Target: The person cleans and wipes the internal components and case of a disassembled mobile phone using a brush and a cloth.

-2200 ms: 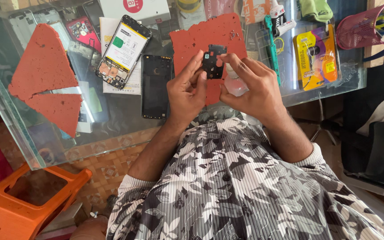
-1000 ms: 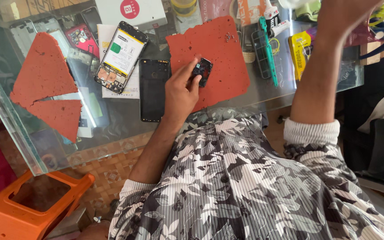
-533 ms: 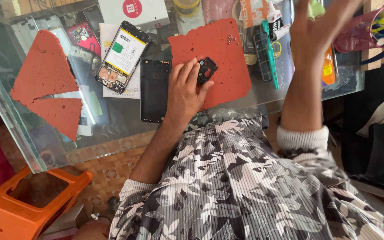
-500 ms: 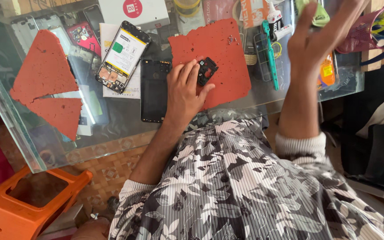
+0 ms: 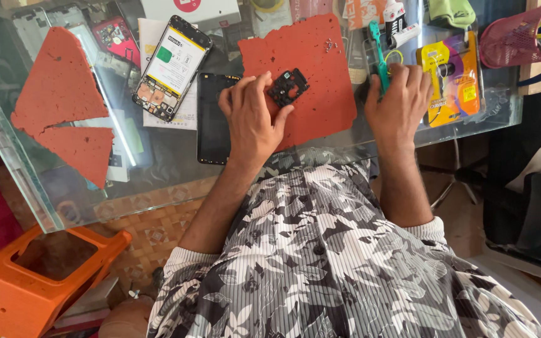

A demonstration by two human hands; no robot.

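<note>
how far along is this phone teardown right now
Done: the opened phone lies with its back off and battery showing, a black panel beside it.
In hand: the left hand holds a small black plastic part on the red mat; the right hand rests on a teal tool.
Left: the phone remains open, nothing refitted.

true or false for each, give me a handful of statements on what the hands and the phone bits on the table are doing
1. The left hand touches a small black part on the red mat. True.
2. The right hand rests in the person's lap. False: it lies on the glass table, at a teal-handled tool.
3. The opened phone lies left of the left hand. True.
4. The black phone panel lies on the red mat. False: it lies on the glass beside it.
</note>
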